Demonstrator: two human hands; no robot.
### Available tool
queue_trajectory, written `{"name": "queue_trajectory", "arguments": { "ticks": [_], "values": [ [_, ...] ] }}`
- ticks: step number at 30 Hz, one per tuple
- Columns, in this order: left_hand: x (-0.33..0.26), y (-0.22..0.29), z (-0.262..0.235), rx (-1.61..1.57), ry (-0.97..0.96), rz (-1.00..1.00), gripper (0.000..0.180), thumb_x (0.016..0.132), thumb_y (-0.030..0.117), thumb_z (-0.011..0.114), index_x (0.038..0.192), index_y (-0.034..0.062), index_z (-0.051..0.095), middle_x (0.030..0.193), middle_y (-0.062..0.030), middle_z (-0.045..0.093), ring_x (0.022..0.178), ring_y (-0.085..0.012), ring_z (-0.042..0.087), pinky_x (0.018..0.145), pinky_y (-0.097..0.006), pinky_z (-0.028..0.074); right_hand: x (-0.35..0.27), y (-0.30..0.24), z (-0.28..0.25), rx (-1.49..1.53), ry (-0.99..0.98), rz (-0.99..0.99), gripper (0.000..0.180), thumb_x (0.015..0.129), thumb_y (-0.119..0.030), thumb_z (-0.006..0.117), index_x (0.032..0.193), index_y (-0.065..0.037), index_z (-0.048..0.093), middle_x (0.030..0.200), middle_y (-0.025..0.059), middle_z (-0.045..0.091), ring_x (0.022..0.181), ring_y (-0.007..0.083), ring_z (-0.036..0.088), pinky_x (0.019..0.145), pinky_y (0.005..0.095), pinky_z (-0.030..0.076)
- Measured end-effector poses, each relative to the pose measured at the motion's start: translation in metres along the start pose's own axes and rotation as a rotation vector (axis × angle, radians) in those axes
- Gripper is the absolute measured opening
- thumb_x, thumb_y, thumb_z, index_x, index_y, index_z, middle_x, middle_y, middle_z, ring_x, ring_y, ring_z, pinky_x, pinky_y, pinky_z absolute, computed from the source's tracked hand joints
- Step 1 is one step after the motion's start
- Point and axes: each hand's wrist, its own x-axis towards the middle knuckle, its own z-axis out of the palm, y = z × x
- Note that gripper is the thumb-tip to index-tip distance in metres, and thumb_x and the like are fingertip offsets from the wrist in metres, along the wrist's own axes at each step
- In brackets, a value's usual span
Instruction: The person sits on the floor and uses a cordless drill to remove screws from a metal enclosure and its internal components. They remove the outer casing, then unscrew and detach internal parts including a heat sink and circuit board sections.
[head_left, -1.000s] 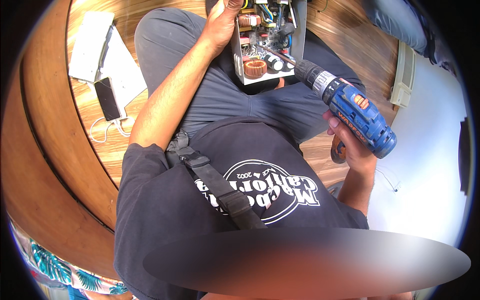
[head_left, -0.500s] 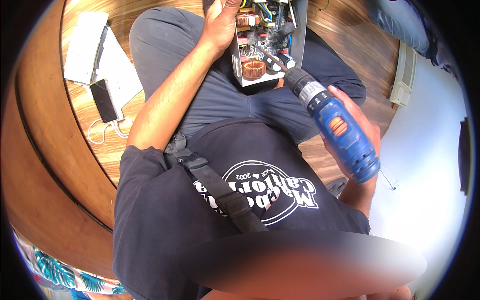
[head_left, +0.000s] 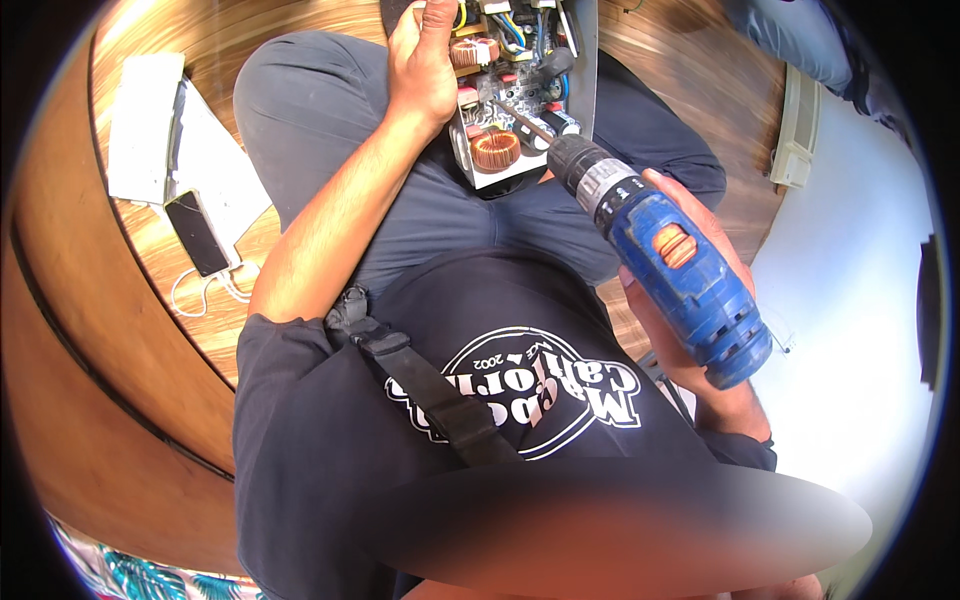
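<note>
My left hand (head_left: 422, 75) grips the left side of an open metal casing (head_left: 584, 85) full of electronic parts, tilted over my crossed legs. Inside it I see a copper-wound coil (head_left: 495, 150) near the front edge, a second coil (head_left: 473, 51) further up, capacitors (head_left: 563, 122) and coloured wires. My right hand (head_left: 706, 222) is wrapped round a blue cordless drill (head_left: 690, 290), pointing up and left. Its long thin bit (head_left: 527, 122) reaches in among the parts. Whether the tip touches a screw is too small to tell.
On the wooden floor to the left lie white panels (head_left: 145, 125), a dark-screened smartphone (head_left: 197, 232) and a white cable (head_left: 187, 300). Curved wooden furniture (head_left: 120, 300) borders that side. At the far right are a white skirting unit (head_left: 797, 130) and another person's denim-clad leg (head_left: 790, 35).
The casing, my left hand and the drill have shifted slightly left in view, with the floor things. The bit stays inside the casing, and both hands keep their hold.
</note>
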Motion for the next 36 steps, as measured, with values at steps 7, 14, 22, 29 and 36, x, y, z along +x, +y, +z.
{"name": "queue_trajectory", "arguments": {
  "ticks": [7, 14, 22, 29, 36],
  "values": [
    [-0.005, 0.012, 0.000, 0.117, 0.021, -0.095, 0.070, 0.114, 0.075, 0.045, 0.140, 0.0116, 0.060, 0.114, -0.0070, 0.072, 0.082, -0.0117, 0.071, 0.042, -0.023, 0.045, 0.011, -0.012, -0.005, -0.079, -0.046, 0.051, 0.068, 0.089, 0.001, 0.082, 0.155, -0.005, 0.066, 0.152, 0.0154, 0.072, 0.134, 0.0273, 0.075, 0.118, 0.0378, 0.056],
    [-0.001, 0.000, -0.002, 0.049, 0.071, -0.087, 0.069, 0.113, 0.076, 0.049, 0.139, 0.0125, 0.060, 0.113, -0.0052, 0.070, 0.084, -0.0118, 0.070, 0.043, -0.024, 0.044, 0.010, -0.017, -0.003, -0.068, -0.057, 0.086, 0.076, 0.085, -0.002, 0.087, 0.157, -0.009, 0.066, 0.149, 0.0132, 0.075, 0.132, 0.0278, 0.077, 0.113, 0.0367, 0.059],
    [-0.004, 0.007, -0.002, 0.037, -0.045, -0.070, 0.067, 0.116, 0.071, 0.045, 0.140, 0.0096, 0.059, 0.113, -0.0072, 0.074, 0.083, -0.0125, 0.075, 0.044, -0.024, 0.050, 0.009, -0.014, -0.006, -0.090, -0.055, 0.029, 0.076, 0.088, 0.000, 0.086, 0.160, -0.008, 0.064, 0.146, 0.0137, 0.077, 0.129, 0.0246, 0.078, 0.111, 0.0346, 0.059],
    [0.003, 0.000, 0.001, 0.005, -0.081, 0.056, 0.070, 0.117, 0.070, 0.042, 0.142, 0.0070, 0.059, 0.116, -0.0098, 0.075, 0.091, -0.0164, 0.079, 0.063, -0.026, 0.066, 0.011, -0.007, -0.006, -0.039, -0.031, 0.006, 0.075, 0.084, 0.002, 0.079, 0.157, -0.008, 0.065, 0.146, 0.0140, 0.075, 0.132, 0.0279, 0.076, 0.115, 0.0386, 0.056],
    [0.004, -0.002, -0.002, -0.045, -0.029, -0.018, 0.074, 0.114, 0.074, 0.047, 0.149, 0.0087, 0.057, 0.120, -0.0088, 0.075, 0.095, -0.0173, 0.079, 0.061, -0.032, 0.066, 0.010, -0.009, -0.005, -0.064, -0.034, -0.032, 0.071, 0.086, 0.003, 0.078, 0.155, -0.005, 0.066, 0.149, 0.0151, 0.073, 0.132, 0.0285, 0.075, 0.115, 0.0392, 0.056]
  ]
}}
